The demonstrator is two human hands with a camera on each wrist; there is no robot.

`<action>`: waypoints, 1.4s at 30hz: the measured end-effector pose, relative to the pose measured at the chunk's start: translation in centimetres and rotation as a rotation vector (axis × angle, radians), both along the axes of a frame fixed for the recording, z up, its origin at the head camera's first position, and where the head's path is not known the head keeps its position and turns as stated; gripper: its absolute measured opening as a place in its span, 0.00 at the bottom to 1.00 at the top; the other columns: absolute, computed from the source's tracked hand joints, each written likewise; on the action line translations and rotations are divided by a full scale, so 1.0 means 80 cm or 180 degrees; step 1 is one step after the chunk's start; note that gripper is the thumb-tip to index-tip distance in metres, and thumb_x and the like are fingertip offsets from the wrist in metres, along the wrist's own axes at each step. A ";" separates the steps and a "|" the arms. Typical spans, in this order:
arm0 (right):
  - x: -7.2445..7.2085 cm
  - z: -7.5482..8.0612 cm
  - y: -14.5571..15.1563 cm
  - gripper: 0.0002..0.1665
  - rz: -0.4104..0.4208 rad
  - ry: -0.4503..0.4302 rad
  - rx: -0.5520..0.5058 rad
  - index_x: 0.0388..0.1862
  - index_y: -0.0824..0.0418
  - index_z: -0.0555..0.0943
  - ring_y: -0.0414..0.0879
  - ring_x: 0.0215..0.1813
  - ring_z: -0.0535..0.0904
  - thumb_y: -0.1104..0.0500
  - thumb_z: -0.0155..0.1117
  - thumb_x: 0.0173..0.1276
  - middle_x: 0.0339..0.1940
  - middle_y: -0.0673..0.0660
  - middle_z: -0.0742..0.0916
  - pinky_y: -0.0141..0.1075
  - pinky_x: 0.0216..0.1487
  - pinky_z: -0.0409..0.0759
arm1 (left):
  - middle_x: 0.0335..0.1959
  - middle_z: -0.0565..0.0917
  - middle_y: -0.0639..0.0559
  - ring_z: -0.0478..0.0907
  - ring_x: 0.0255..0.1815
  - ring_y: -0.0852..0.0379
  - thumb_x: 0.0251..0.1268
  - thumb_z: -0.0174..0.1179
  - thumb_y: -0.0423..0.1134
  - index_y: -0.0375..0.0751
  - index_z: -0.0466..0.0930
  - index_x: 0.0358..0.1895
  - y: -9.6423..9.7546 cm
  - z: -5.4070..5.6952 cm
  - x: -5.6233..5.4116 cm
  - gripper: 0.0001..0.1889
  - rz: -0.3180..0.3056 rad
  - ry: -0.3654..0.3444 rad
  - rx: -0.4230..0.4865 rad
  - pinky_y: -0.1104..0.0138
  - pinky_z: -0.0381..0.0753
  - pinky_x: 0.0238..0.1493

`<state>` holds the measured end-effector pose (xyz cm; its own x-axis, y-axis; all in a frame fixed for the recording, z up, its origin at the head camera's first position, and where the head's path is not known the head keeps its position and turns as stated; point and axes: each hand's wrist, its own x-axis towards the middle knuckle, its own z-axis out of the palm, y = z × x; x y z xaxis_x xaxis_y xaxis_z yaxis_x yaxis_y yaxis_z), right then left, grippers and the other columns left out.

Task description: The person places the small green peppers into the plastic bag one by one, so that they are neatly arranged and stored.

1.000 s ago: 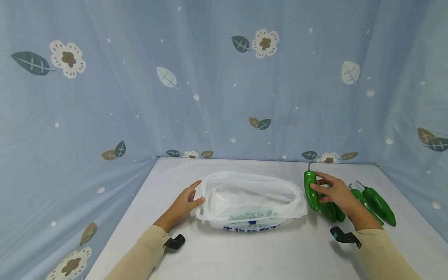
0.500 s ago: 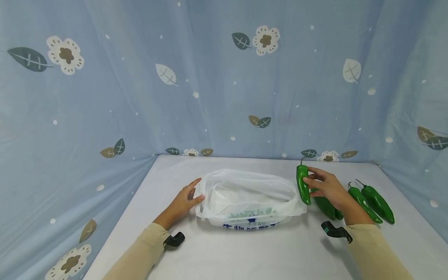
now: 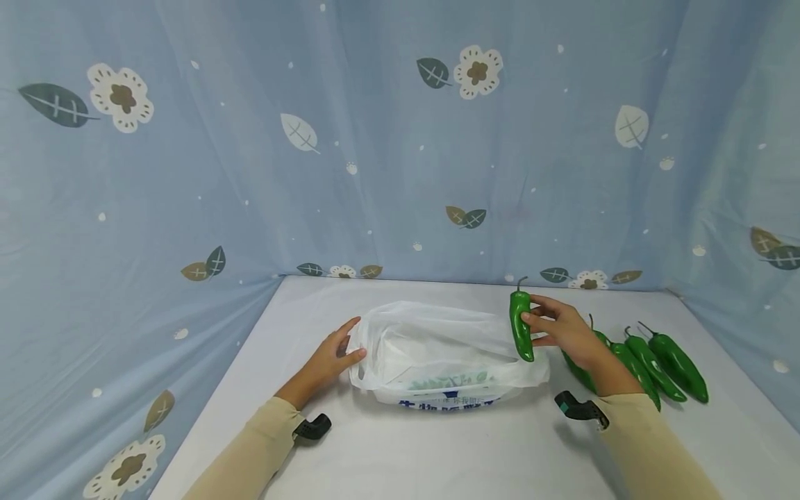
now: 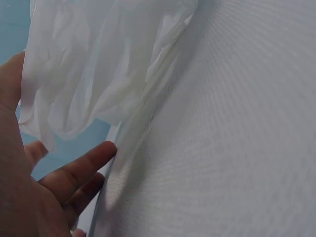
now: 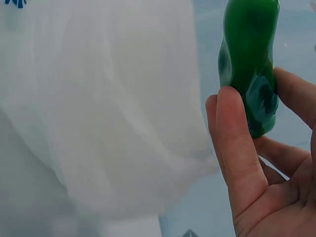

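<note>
A green chili pepper stands upright, stem up, over the right end of a white plastic bag. My right hand pinches this pepper from the right; in the right wrist view, thumb and fingers press the pepper from both sides, beside the bag. At the bag's left end my left hand rests with spread fingers against its edge. In the left wrist view, the bag hangs by the thumb side, and the fingers look loosely extended.
Several more green peppers lie on the white table at the right, partly behind my right forearm. A blue patterned curtain closes off the back and sides. The bag's mouth gapes upward, with blue print on its front.
My right hand has carried the pepper leftward from beside the other peppers to the bag's right end. More of the peppers on the table show now. The left hand stays in place.
</note>
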<state>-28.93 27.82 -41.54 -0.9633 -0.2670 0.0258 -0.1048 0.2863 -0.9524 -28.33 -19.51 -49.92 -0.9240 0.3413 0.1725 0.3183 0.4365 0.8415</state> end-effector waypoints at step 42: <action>-0.017 -0.018 -0.160 0.42 0.0389 -0.0138 -0.0135 0.74 0.60 0.63 0.54 0.46 0.83 0.57 0.71 0.64 0.53 0.66 0.78 0.50 0.44 0.83 | 0.62 0.78 0.47 0.56 0.73 0.43 0.69 0.59 0.50 0.50 0.50 0.78 -0.002 -0.003 -0.003 0.40 -0.0053 -0.0017 -0.0134 0.40 0.43 0.70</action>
<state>-30.30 15.04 -43.00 -0.9242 -0.3819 -0.0016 -0.0948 0.2334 -0.9678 -28.54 -19.71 -50.17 -0.9190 0.3635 0.1527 0.3213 0.4661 0.8243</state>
